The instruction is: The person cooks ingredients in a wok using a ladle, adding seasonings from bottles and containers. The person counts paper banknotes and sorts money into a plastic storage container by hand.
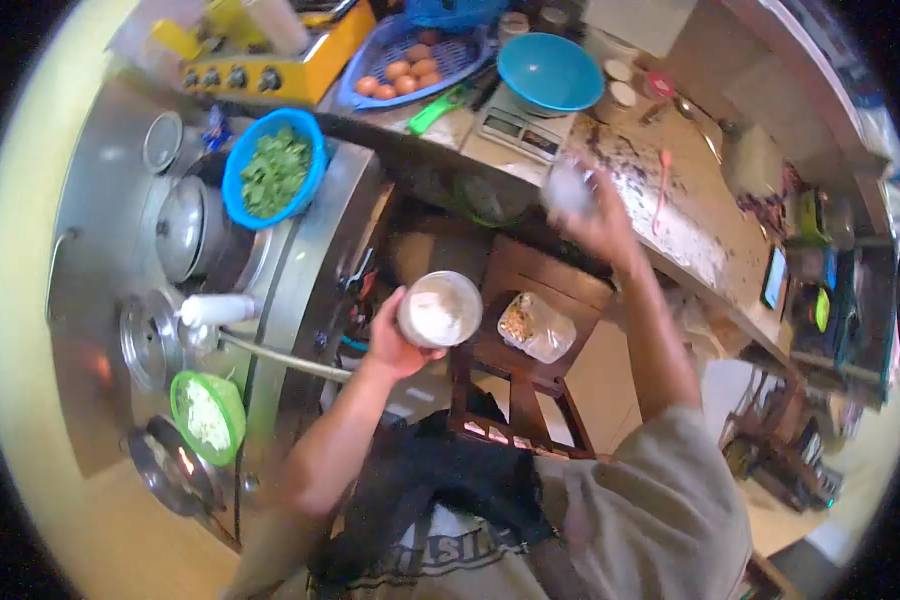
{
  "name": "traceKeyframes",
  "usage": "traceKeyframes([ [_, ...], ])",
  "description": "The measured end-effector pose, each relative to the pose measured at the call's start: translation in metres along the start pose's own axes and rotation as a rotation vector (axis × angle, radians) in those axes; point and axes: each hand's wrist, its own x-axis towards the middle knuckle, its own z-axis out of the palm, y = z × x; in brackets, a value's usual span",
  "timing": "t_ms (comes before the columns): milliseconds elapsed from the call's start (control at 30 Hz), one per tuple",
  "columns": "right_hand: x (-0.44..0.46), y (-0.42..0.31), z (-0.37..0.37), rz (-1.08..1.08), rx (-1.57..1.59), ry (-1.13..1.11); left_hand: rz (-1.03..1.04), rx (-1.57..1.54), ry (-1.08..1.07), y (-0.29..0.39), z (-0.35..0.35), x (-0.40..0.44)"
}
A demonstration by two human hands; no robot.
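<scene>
My left hand (388, 342) is wrapped round a round tub (458, 337) with white powder inside, held open side up in front of my chest. To the right, my right hand (600, 228) is over the counter's front edge, its fingers round a whitish, see-through round thing (566, 188). Motion blurs it, so its kind is unclear. Just beyond that hand stands a kitchen scale (515, 133) bearing a blue bowl (550, 72). A clear plastic container of brown crumbly food (519, 318) rests on the wooden chair (570, 275) below.
Brown eggs (398, 72) lie in a blue basket (462, 62) at the back. Leafy greens (276, 172) fill a blue basin on the left steel counter, near a lidded pot (182, 228) and a green basket (232, 415). A pink spoon (662, 190) and a phone (774, 278) lie on the right counter.
</scene>
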Motion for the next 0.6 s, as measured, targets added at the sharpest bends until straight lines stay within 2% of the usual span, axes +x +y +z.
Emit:
traceKeyframes([
  [33,-0.028,-0.034,0.007,-0.068,-0.049,-0.149,-0.040,0.031,0.105,-0.009,0.008,0.002],
  [67,-0.047,-0.051,0.013,-0.190,-0.128,-0.273,-0.098,0.049,0.080,-0.019,0.004,0.007],
  [100,-0.021,-0.068,0.039,-0.413,-0.255,-0.310,-0.076,0.125,-0.195,0.030,-0.003,0.034],
  [200,-0.056,-0.090,0.054,-0.392,-0.316,-0.494,-0.166,0.045,-0.021,0.005,0.024,0.018],
  [233,-0.059,-0.089,0.055,-0.403,-0.315,-0.499,-0.228,0.029,-0.129,0.001,0.019,0.024],
  [267,-0.059,-0.087,0.056,-0.289,-0.209,-0.444,-0.287,0.019,-0.246,-0.003,0.013,0.033],
  [300,-0.060,-0.084,0.057,-0.168,-0.102,-0.394,-0.274,-0.048,-0.209,-0.010,0.019,0.034],
  [367,-0.057,-0.075,0.057,-0.167,-0.083,-0.338,0.375,0.161,0.072,-0.030,0.049,0.041],
  [400,-0.054,-0.072,0.056,0.023,0.056,-0.209,0.688,0.350,0.048,-0.033,0.061,0.045],
  [433,-0.051,-0.070,0.054,0.211,0.196,-0.073,0.697,0.345,0.041,-0.027,0.066,0.044],
  [500,-0.054,-0.075,0.044,0.145,0.148,-0.022,0.671,0.550,-0.131,-0.010,0.077,0.042],
  [533,-0.054,-0.077,0.039,0.099,0.113,0.014,0.543,0.385,-0.174,-0.004,0.088,0.044],
  [567,-0.054,-0.080,0.036,0.050,0.080,0.051,0.554,0.381,-0.175,0.009,0.093,0.042],
  [600,-0.055,-0.084,0.033,0.034,0.060,0.052,0.152,0.309,-0.284,0.027,0.096,0.037],
])
